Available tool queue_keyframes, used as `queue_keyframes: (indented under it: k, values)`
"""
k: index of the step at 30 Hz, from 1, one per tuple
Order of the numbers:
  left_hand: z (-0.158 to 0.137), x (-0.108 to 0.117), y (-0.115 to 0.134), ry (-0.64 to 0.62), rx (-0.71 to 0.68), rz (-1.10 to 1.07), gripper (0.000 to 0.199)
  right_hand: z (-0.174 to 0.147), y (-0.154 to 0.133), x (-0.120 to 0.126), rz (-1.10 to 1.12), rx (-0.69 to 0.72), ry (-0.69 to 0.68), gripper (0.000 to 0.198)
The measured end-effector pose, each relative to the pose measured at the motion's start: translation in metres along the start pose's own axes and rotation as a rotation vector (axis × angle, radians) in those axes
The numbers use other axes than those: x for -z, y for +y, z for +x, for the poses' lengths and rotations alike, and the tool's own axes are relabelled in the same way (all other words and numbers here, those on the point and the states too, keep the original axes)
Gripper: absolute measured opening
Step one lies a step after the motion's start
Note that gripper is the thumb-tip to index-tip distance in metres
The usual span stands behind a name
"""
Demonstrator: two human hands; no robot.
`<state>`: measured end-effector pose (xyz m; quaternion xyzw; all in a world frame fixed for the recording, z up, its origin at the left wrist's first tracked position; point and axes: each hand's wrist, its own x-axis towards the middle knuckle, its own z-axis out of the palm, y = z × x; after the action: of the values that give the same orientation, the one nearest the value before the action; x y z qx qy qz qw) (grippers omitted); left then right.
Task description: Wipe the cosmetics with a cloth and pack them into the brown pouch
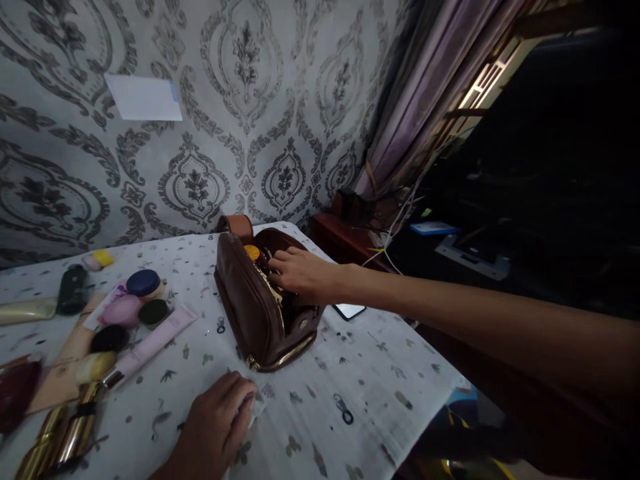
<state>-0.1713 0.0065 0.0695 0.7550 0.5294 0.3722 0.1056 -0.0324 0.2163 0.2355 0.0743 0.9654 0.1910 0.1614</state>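
Observation:
A brown leather-look toiletry bag (245, 293) stands unzipped on the table, its front flap folded down and a zip pull near its bottom corner. My right hand (305, 273) reaches into it from the right with curled fingers among the contents; its fingertips and whatever they grip are hidden. Inside the bag, an orange cap (251, 253) shows beside the fingers. In front of the bag, my left hand (217, 417) rests near the tablecloth with its fingers closed. Something pale shows at its fingertips, too unclear to name.
Cosmetics lie at the left, among them a pink tube (155, 343), a blue-lidded jar (144, 285), a dark green bottle (73, 290) and gold-coloured tubes (75, 430). A phone (350, 311) lies right of the bag. White cables (397, 223) hang beyond the table's right edge.

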Motion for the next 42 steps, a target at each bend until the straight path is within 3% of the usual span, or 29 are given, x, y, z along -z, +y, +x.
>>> queue_keyframes:
  k: [3, 8, 13, 21, 24, 28, 31, 36, 42]
  values:
    - [0.001, 0.001, 0.001, 0.009, -0.002, 0.012, 0.020, 0.009, -0.003, -0.018, 0.011, 0.077, 0.053, 0.020]
    - [-0.001, -0.003, -0.004, 0.005, -0.021, -0.001, 0.019, 0.021, -0.001, -0.039, 0.026, 0.120, 0.110, 0.019]
    - [-0.006, -0.009, -0.010, 0.024, -0.005, -0.036, 0.018, 0.024, 0.000, -0.042, 0.026, 0.098, 0.132, 0.015]
    - [-0.001, 0.001, -0.004, -0.047, 0.022, -0.017, 0.018, 0.021, 0.003, -0.039, 0.071, 0.094, 0.114, 0.016]
    - [-0.003, 0.000, -0.004, -0.066, 0.046, -0.001, 0.019, 0.013, 0.013, -0.026, 0.127, 0.063, 0.205, 0.025]
    - [-0.003, -0.002, -0.003, -0.075, 0.073, 0.021, 0.020, -0.013, 0.024, -0.005, 0.220, -0.141, 0.428, 0.025]
    - [-0.003, -0.001, 0.000, -0.076, 0.095, 0.032, 0.022, -0.036, 0.017, -0.004, 0.256, -0.253, 0.519, 0.030]
    - [-0.002, 0.001, 0.001, -0.120, 0.130, 0.050, 0.022, -0.059, -0.006, -0.028, 0.127, -0.093, 0.425, 0.029]
    - [-0.003, 0.011, 0.008, -0.204, 0.127, 0.093, 0.023, -0.064, -0.015, -0.041, -0.020, -0.076, 0.443, 0.025]
